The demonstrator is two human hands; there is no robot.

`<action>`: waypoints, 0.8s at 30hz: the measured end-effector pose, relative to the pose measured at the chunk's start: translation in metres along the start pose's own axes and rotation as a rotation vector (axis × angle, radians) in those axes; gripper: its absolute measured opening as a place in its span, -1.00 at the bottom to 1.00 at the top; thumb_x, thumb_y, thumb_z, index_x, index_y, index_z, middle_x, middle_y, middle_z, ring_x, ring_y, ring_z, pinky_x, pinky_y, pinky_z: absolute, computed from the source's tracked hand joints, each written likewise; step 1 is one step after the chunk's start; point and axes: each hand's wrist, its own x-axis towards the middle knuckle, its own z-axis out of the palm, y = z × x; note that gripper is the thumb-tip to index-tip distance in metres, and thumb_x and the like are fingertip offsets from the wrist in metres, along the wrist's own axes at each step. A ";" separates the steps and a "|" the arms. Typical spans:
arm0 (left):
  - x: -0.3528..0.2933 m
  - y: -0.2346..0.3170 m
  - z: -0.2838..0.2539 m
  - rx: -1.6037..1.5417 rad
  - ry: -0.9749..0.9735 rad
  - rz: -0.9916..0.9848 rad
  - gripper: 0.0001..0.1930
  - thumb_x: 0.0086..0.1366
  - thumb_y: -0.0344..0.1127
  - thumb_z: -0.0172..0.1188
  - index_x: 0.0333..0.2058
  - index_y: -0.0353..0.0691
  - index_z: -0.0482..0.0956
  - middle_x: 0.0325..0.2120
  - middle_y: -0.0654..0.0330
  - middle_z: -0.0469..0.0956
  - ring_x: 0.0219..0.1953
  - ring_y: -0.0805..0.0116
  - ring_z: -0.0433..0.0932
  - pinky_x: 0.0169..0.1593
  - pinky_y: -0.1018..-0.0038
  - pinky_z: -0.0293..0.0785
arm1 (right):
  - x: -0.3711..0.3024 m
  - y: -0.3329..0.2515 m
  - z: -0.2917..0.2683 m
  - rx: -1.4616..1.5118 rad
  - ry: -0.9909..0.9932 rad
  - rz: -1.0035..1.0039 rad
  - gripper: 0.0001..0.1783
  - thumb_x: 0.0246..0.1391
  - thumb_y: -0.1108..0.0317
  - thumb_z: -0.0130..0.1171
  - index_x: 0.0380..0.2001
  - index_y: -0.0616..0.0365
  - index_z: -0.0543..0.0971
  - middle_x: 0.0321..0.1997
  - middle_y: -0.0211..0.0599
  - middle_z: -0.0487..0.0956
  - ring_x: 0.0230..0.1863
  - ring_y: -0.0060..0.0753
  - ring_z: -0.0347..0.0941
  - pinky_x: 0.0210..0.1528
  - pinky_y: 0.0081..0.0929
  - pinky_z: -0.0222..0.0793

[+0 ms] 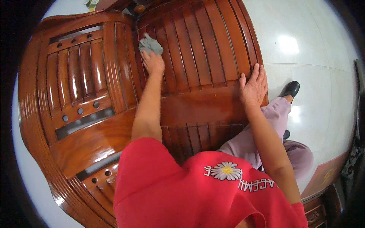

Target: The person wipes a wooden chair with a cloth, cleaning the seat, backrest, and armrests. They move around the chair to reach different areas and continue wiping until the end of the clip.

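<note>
A crumpled grey-green cloth [151, 45] is in my left hand [153, 62], pressed on the slatted seat close to the foot of the backrest. The seat belongs to a glossy red-brown wooden bench [205, 102]. My left fingers are partly covered by the cloth. Over at the seat's right front edge, my right hand [253, 87] lies palm down with its fingers stretched out, holding nothing.
The bench's carved backrest [76, 72], with round holes and open slots, runs along the left. Pale glossy floor tiles [315, 49] lie to the right, beside my legs and black shoe [291, 89]. A reddish panel [323, 173] and dark wooden furniture [317, 214] stand lower right.
</note>
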 end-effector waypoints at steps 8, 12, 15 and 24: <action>-0.270 0.124 0.009 -0.179 -0.074 0.300 -0.56 0.32 -0.28 0.20 0.13 -0.33 0.52 0.47 -0.01 0.04 0.50 -0.04 0.00 0.48 -0.07 -0.05 | 0.001 -0.001 0.008 0.036 0.017 0.000 -0.20 0.34 -0.12 -0.05 0.48 0.08 0.13 0.56 -0.08 0.11 0.56 -0.01 -0.02 0.52 -0.04 -0.09; -0.293 0.119 -0.007 -0.230 -0.055 0.527 -0.55 0.30 -0.34 0.22 0.17 -0.21 0.52 0.44 0.07 0.16 0.49 0.03 0.06 0.49 -0.10 -0.14 | 0.011 0.023 0.015 0.113 0.053 -0.067 -0.15 0.27 -0.19 0.04 0.46 0.07 0.19 0.55 -0.08 0.15 0.56 -0.05 0.01 0.51 -0.07 -0.02; -0.292 0.036 -0.030 0.056 -0.041 0.523 -0.57 0.34 -0.36 0.06 0.18 -0.18 0.52 0.40 0.03 0.24 0.48 0.01 0.08 0.49 -0.10 -0.13 | 0.010 0.061 0.002 0.289 -0.098 -0.258 -0.23 0.29 -0.13 0.07 0.38 0.17 0.31 0.46 0.02 0.30 0.45 0.02 0.23 0.41 -0.18 0.20; -0.381 -0.083 -0.035 0.059 -0.168 -0.096 -0.52 0.44 -0.40 -0.03 0.30 -0.38 0.32 0.49 -0.11 -0.03 0.53 -0.03 -0.08 0.53 0.07 -0.14 | 0.000 0.097 0.021 0.532 -0.282 -0.149 -0.30 0.33 -0.12 0.04 0.24 0.29 0.47 0.25 0.14 0.51 0.27 0.12 0.42 0.31 -0.16 0.30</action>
